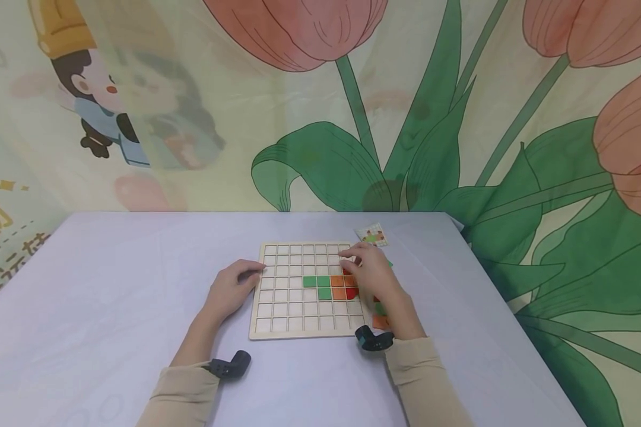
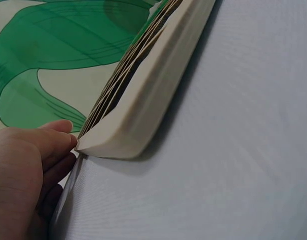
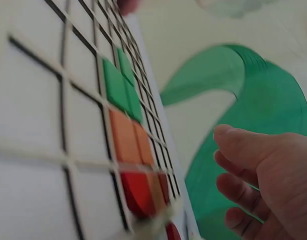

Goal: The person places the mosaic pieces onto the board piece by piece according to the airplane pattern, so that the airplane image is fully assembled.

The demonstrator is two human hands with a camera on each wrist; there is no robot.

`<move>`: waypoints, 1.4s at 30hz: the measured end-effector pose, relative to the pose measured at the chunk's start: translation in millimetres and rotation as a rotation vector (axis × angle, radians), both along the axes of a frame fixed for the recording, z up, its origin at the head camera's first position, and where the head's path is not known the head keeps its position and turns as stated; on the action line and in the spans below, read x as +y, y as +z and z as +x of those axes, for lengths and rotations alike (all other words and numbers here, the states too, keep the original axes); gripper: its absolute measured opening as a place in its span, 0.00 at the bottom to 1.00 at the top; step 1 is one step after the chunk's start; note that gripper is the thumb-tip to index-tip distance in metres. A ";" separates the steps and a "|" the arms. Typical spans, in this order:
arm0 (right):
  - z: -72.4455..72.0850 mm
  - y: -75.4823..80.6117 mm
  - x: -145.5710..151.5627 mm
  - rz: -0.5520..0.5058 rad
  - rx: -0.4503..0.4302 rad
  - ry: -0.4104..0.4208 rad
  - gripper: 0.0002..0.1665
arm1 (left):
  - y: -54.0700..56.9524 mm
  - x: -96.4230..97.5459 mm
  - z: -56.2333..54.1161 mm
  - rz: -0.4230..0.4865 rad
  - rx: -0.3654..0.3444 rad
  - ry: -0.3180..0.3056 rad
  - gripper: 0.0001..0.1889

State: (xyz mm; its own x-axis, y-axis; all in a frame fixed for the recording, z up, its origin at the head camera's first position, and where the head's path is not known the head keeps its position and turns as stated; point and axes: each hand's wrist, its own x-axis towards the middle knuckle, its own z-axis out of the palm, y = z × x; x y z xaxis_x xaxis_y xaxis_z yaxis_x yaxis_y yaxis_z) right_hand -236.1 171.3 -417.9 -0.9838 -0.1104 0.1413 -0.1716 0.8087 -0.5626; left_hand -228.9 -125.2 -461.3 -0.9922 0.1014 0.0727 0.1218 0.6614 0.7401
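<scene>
A square wooden grid board (image 1: 281, 296) lies on the table. Set in its cells, right of the middle, are green tiles (image 1: 310, 281), orange tiles (image 1: 338, 293) and red pieces (image 1: 351, 293), partly hidden by my right hand. My left hand (image 1: 234, 287) touches the board's left edge with thumb and forefinger; in the left wrist view its fingertips meet the pale rim (image 2: 153, 85). Over the board's right side hovers my right hand (image 1: 375, 274), thumb and fingers apart. The right wrist view shows nothing between those fingers, with the green tiles (image 3: 116, 87) beyond.
Loose pieces, among them an orange one (image 1: 380, 322) and a green one (image 1: 379, 308), lie right of the board, partly under my right wrist. A small pattern card (image 1: 374, 235) lies behind the board's far right corner. White cloth (image 1: 112, 284) covers the table.
</scene>
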 end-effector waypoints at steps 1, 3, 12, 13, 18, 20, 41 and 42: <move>0.0 1.0 7.5 -0.011 -0.002 -0.019 0.14 | -0.3 0.1 0.1 0.000 0.000 0.000 0.16; 0.0 1.9 22.6 -0.027 -0.020 -0.063 0.16 | -0.6 0.4 0.4 -0.001 0.001 -0.002 0.15; -0.8 -1.1 72.1 -0.053 -0.111 -0.188 0.21 | 1.1 2.1 -0.8 -0.001 -0.001 0.002 0.16; -0.9 -2.6 75.3 -0.049 -0.117 -0.192 0.21 | 1.3 2.1 -1.0 -0.001 -0.004 0.003 0.16; -2.5 -11.6 85.2 -0.019 -0.135 -0.198 0.21 | 1.6 1.9 -1.4 -0.002 -0.008 0.004 0.16; -2.9 -15.2 87.6 -0.011 -0.140 -0.183 0.21 | 1.6 1.7 -1.3 0.000 -0.005 0.001 0.16; -7.4 -30.3 86.3 0.060 -0.254 -0.179 0.28 | 0.4 0.7 -0.6 -0.008 0.006 0.001 0.16; -7.6 -30.5 86.2 0.063 -0.253 -0.181 0.28 | 0.4 0.8 -0.6 -0.008 0.004 0.001 0.16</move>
